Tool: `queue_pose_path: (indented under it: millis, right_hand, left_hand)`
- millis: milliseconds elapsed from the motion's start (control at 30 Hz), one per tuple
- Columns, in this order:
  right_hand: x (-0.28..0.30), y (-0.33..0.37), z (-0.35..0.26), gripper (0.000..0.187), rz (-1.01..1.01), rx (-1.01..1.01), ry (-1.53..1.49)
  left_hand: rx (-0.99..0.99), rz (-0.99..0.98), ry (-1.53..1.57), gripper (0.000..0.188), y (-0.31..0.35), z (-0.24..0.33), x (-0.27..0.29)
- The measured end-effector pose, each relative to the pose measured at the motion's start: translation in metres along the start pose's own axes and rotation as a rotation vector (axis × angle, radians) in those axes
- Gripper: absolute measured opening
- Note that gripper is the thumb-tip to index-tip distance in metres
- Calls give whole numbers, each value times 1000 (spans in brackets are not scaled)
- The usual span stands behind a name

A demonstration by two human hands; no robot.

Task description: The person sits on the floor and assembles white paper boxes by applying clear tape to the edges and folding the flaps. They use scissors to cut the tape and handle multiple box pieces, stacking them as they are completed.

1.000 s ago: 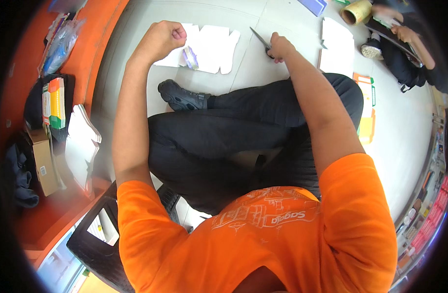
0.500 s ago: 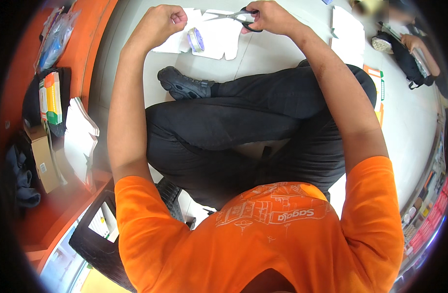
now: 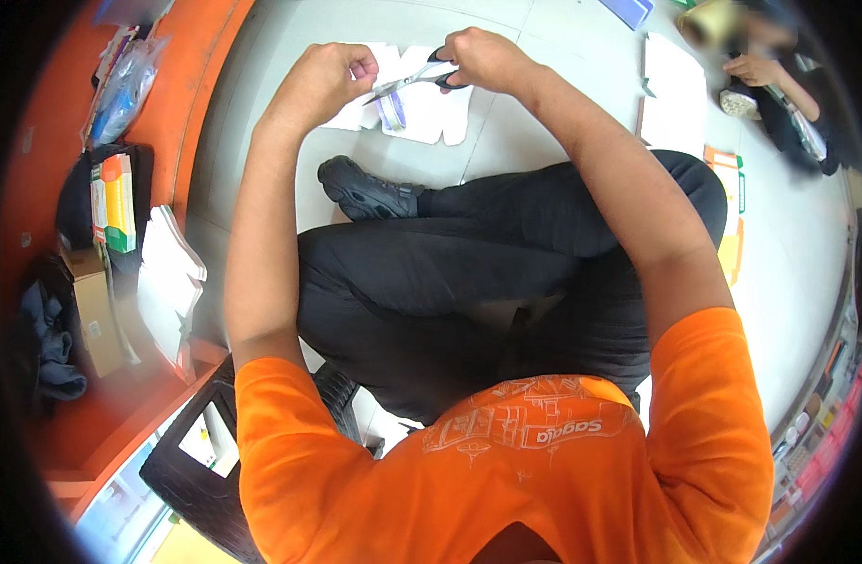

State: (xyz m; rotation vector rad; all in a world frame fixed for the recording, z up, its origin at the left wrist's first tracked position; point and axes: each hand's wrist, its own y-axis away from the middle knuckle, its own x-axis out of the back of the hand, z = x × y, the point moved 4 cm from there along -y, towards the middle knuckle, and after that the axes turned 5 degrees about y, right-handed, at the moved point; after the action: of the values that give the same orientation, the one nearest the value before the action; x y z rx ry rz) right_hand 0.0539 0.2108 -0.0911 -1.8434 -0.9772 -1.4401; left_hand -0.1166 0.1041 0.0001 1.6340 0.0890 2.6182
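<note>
My right hand (image 3: pixel 482 61) grips a pair of scissors (image 3: pixel 400 86) by its black handles. The metal blades slant down and left, with their tip close to my left hand (image 3: pixel 335 80). That left hand is closed, its fingertips pinched together; anything thin between them is too small to make out. Just under the blades, a roll of tape (image 3: pixel 391 115) with a purple-tinted core rests on the flat white cardboard (image 3: pixel 435 117) on the floor. The blades pass over part of the roll in this view.
My crossed legs (image 3: pixel 431 258) lie between me and the cardboard. To the right are more white cardboard sheets (image 3: pixel 673 94) and an orange-and-white box (image 3: pixel 727 188). A co-worker's hand (image 3: pixel 755 70) shows at the far right. Orange shelving (image 3: pixel 182 103) stands left, beside stacked white cardboard (image 3: pixel 166 287).
The scissors have swung down and left, bringing their tip nearer my left hand and over the tape roll. My right hand has come closer to the left. The whole view has shifted slightly.
</note>
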Motion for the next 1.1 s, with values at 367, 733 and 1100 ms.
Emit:
queue_pose_path:
  millis: [367,733,1100]
  right_hand:
    - [5,-2,-14,18,-96,-7,-65]
    - [-6,2,-8,30,52,-35,-338]
    - [-3,1,-7,27,32,-136,-396]
  left_hand:
    - [-29,19,170,11,7,-35,37]
    - [412,14,109,16,47,-287,171]
    - [496,-27,2,16,44,-369,164]
